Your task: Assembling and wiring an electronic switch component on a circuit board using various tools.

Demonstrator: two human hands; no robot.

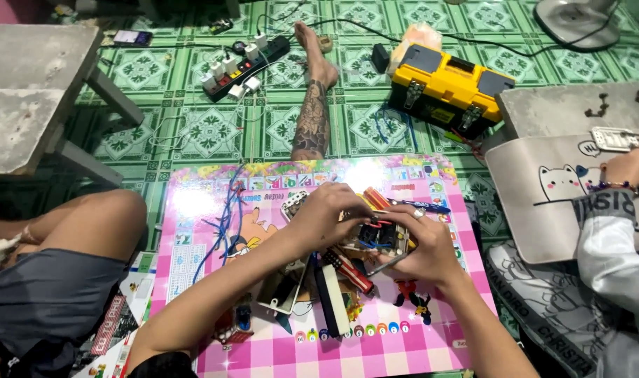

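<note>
My left hand [324, 213] and my right hand [421, 250] together hold a small electrical module [374, 236] with blue wires and dark parts, above a pink checkered board [193, 280] on my lap. My left fingers curl over its top left; my right hand cups it from the right and below. A red-and-black handled screwdriver [349, 269] lies just under the hands, beside a white switch plate [286, 290] and a long black-and-white bar [331, 299]. Loose blue wires [225, 217] trail across the board's left part.
A yellow and black toolbox [449, 87] stands on the green tiled floor at the back right. A power strip [242, 66] with plugs lies behind a tattooed leg [312, 119]. Another person's hand [631, 168] works at the right on a grey mat. A concrete bench [25, 91] stands left.
</note>
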